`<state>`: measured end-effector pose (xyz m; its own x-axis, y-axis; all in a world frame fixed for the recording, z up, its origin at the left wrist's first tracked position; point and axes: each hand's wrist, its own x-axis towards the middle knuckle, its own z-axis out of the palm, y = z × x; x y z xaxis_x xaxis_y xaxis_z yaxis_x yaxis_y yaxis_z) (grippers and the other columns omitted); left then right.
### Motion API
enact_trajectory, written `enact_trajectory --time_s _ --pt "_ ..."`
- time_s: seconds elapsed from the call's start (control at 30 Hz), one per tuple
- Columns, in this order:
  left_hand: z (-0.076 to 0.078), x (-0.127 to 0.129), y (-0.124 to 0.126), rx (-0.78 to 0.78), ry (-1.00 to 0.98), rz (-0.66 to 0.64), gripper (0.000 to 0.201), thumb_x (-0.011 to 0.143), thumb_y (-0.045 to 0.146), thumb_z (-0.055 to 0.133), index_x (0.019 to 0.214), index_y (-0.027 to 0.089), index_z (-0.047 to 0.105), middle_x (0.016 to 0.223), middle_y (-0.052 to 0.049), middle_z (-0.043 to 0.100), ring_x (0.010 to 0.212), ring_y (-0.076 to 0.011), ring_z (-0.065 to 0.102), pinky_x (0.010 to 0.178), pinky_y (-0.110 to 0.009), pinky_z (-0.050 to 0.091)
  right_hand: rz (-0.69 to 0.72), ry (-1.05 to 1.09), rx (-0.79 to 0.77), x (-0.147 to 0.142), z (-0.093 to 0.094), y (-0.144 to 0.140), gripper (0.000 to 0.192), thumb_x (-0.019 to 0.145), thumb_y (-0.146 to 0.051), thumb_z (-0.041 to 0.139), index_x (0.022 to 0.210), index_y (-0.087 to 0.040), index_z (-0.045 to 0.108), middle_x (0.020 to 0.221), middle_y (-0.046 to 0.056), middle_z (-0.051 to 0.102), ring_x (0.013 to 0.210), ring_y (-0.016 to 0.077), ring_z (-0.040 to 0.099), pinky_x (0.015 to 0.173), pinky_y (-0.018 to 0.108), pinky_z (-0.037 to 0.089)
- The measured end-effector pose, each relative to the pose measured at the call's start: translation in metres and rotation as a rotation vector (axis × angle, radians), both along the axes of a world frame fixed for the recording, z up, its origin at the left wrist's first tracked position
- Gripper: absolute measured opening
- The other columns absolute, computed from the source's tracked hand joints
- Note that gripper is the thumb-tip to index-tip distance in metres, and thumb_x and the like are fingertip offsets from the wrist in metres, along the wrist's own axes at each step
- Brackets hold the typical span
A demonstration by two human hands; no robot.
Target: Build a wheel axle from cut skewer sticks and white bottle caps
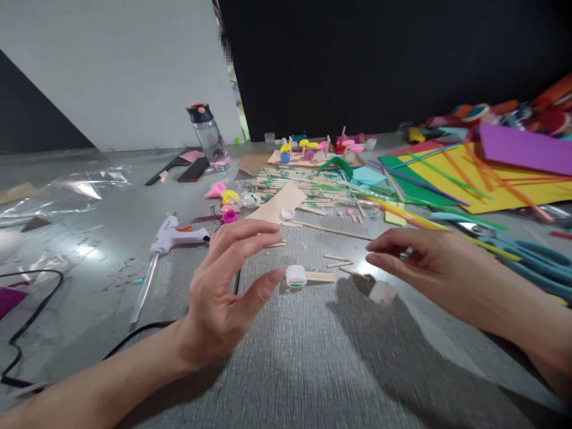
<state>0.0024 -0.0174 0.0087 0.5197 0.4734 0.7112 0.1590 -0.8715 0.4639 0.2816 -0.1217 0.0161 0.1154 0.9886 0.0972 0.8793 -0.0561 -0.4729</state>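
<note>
My left hand (pixel 227 292) hovers left of a white bottle cap (pixel 295 275), thumb and fingers spread apart with nothing between them. Several short wooden sticks (pixel 320 277) lie side by side, touching the cap's right side. Over at the right, my right hand (pixel 415 256) has thumb and index fingertip drawn close in a pinch; whatever may be between them is too small to make out. A long thin wooden stick (pixel 330 230) reaches toward those fingertips. Below them lie short stick pieces (pixel 339 262) and a small whitish translucent piece (pixel 382 293).
A white glue gun (pixel 167 238) with a clear glue stick lies left, its black cable (pixel 143 328) running across the table. Blue-handled scissors (pixel 522 250) lie right, near coloured sheets (pixel 513 179). Behind are bundled wooden sticks (pixel 268 185) and a water bottle (pixel 209 137).
</note>
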Motion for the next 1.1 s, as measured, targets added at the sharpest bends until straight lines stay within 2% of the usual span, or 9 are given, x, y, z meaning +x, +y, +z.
enact_trajectory --time_s 0.07,0.13,0.27,0.4,0.5,0.6,0.73,0.87,1.1 --pt "0.009 0.0 -0.001 -0.01 -0.082 0.004 0.027 0.094 0.021 0.062 0.121 0.028 0.065 0.125 -0.004 0.064 0.12 -0.0244 0.058 0.11 -0.049 0.043 0.01 0.017 -0.004 0.001 0.004 -0.002 0.042 0.096 -0.064 0.051 0.096 -0.026 0.07 0.081 0.0 0.07 0.061 0.0153 0.061 0.055 0.03 0.042" --pt "0.017 0.002 -0.001 -0.092 -0.101 0.049 0.024 0.097 0.021 0.059 0.119 0.027 0.064 0.123 -0.004 0.065 0.12 -0.0235 0.058 0.108 -0.047 0.044 0.044 0.001 -0.012 0.003 0.006 -0.005 0.043 0.096 -0.065 0.05 0.094 -0.026 0.07 0.08 0.001 0.069 0.061 0.0155 0.061 0.054 0.03 0.042" --pt "0.026 0.008 0.001 -0.235 0.097 0.131 0.026 0.093 0.027 0.066 0.119 0.025 0.062 0.123 -0.006 0.067 0.116 -0.0234 0.061 0.101 -0.045 0.05 0.101 -0.099 0.023 0.005 0.004 -0.008 0.04 0.095 -0.061 0.054 0.095 -0.025 0.071 0.079 0.003 0.068 0.061 0.0179 0.061 0.053 0.031 0.041" --pt "0.015 0.009 0.002 -0.178 0.494 0.036 0.046 0.085 0.032 0.078 0.125 0.019 0.059 0.126 -0.011 0.065 0.119 -0.0277 0.06 0.104 -0.051 0.048 0.192 -0.282 0.117 -0.009 -0.004 -0.002 0.019 0.095 -0.04 0.065 0.098 -0.022 0.071 0.091 0.005 0.07 0.08 0.0234 0.065 0.066 0.035 0.045" --pt "-0.001 0.009 0.003 -0.161 0.65 0.008 0.053 0.085 0.03 0.077 0.132 0.016 0.056 0.13 -0.014 0.062 0.118 -0.0291 0.06 0.101 -0.051 0.05 0.311 -0.404 0.119 -0.028 -0.01 0.009 0.01 0.096 -0.027 0.065 0.092 -0.019 0.07 0.095 0.008 0.068 0.094 0.0261 0.062 0.077 0.037 0.046" --pt "-0.014 0.012 0.006 -0.2 0.632 -0.012 0.048 0.087 0.027 0.075 0.131 0.017 0.058 0.129 -0.012 0.06 0.102 -0.0242 0.065 0.093 -0.045 0.053 0.342 -0.441 0.105 -0.041 -0.018 0.02 0.009 0.093 -0.021 0.069 0.085 -0.016 0.069 0.092 0.01 0.065 0.094 0.0274 0.058 0.078 0.038 0.045" --pt "-0.023 0.019 0.007 -0.231 0.548 -0.071 0.032 0.087 0.021 0.071 0.119 0.02 0.067 0.11 -0.006 0.065 0.087 -0.0192 0.064 0.085 -0.039 0.054 0.351 -0.434 0.127 -0.045 -0.027 0.026 0.008 0.092 -0.019 0.07 0.084 -0.015 0.069 0.091 0.009 0.063 0.096 0.0283 0.055 0.08 0.039 0.044" --pt "-0.025 0.022 0.008 -0.254 0.488 -0.099 0.019 0.088 0.014 0.065 0.104 0.021 0.071 0.097 -0.003 0.069 0.09 -0.0197 0.065 0.084 -0.037 0.053 0.373 -0.419 0.153 -0.044 -0.031 0.028 0.012 0.092 -0.014 0.067 0.081 -0.016 0.068 0.088 0.008 0.063 0.091 0.0261 0.055 0.08 0.038 0.043" --pt "-0.027 0.016 0.008 -0.323 0.391 -0.127 0.021 0.089 0.013 0.068 0.108 0.022 0.071 0.105 -0.004 0.073 0.098 -0.0205 0.067 0.09 -0.039 0.052 0.397 -0.399 0.197 -0.047 -0.032 0.026 0.014 0.093 -0.013 0.064 0.08 -0.016 0.063 0.082 0.005 0.064 0.083 0.023 0.055 0.077 0.035 0.04"
